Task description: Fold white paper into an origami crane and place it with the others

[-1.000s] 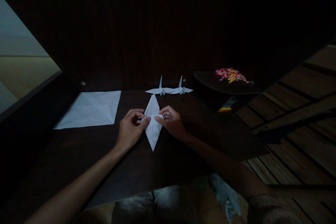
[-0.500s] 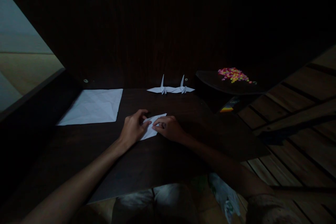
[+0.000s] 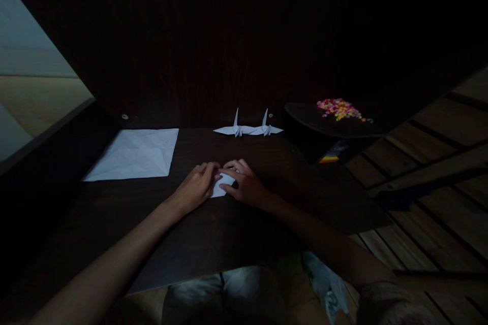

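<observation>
A small folded piece of white paper (image 3: 220,191) lies on the dark wooden table, mostly covered by both hands. From the left, my left hand (image 3: 199,183) grips it with curled fingers. My right hand (image 3: 246,184) holds the other side, thumb near the paper's middle and fingers bent over its far edge. The fingertips of the two hands meet at the top of the paper, so the fold there is hidden. Beyond the hands, two white origami cranes (image 3: 249,130) stand side by side against the back panel.
A creased white paper sheet (image 3: 137,155) lies flat at the left. On a raised corner shelf (image 3: 305,111) at the right sits a heap of small colourful pieces (image 3: 341,109). A plastic bag (image 3: 328,284) is below the table's front edge, near a slatted wooden surface (image 3: 438,228).
My hands have drawn together at the paper's far edge, and less of the paper shows. Its pointed upper right corner is no longer visible. The cranes and the sheet have not moved.
</observation>
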`<state>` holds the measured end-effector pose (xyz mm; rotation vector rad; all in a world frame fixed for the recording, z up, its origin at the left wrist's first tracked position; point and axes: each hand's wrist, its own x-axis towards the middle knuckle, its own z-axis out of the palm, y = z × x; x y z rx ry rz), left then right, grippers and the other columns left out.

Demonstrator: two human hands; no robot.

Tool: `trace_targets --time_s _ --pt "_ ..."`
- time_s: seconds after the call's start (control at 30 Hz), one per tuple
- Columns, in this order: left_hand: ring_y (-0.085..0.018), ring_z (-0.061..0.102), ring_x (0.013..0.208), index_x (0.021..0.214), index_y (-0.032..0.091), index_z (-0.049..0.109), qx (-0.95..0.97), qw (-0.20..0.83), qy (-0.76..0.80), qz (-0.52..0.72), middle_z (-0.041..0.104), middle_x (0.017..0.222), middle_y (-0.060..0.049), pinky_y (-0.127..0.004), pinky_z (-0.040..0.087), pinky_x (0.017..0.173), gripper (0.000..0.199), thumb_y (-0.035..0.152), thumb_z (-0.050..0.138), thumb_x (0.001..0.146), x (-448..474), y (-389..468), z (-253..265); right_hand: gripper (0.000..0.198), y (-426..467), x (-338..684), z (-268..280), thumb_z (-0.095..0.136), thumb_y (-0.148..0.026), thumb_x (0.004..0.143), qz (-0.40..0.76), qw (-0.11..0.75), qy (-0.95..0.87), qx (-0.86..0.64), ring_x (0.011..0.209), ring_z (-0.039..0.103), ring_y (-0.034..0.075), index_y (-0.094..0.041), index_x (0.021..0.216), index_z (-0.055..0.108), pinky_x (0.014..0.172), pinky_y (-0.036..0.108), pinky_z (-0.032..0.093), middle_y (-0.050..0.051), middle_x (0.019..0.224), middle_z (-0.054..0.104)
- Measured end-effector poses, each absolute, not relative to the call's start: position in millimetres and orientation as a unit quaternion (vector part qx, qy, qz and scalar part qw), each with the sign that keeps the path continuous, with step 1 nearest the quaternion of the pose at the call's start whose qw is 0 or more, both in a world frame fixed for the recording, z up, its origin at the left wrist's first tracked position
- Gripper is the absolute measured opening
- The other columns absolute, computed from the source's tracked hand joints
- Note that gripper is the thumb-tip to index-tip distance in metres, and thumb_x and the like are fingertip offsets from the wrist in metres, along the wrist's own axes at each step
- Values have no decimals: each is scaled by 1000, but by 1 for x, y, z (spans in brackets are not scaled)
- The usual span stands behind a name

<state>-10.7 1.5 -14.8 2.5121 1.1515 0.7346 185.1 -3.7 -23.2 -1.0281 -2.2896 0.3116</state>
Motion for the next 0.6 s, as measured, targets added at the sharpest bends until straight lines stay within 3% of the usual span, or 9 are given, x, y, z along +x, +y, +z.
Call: trace_targets --time_s 0.17,0.3,0.5,0.6 --pt "-25 57 112 130 15 42 862 176 399 259 58 124 -17 -40 44 95 39 28 36 93 -12 2 -12 34 -4 187 -24 55 -31 89 79 256 -892 -365 102 47 24 -17 120 60 89 40 43 11 115 58" --pt "-24 64 99 133 12 39 825 226 444 268 68 106 -14 -35 49 85 45 31 40 92 -13 4 -4 29 -5 188 -22 52 -32 90 52 224 -905 -358 102 46 25 -18 112 65 88 41 43 11 113 58" --pt "-22 63 86 93 19 69 859 192 403 251 69 89 -7 -34 48 81 22 32 52 87 -19 7 7 29 -3 189 -22 52 -34 90 42 243 -902 -353 97 48 23 -16 107 67 86 38 45 11 105 59" --pt "-21 61 92 92 19 72 894 175 353 213 66 95 -8 -35 47 86 25 32 51 89 -24 9 5 27 -1 191 -23 53 -34 90 46 257 -899 -352 92 49 21 -16 103 68 81 36 46 10 100 59"
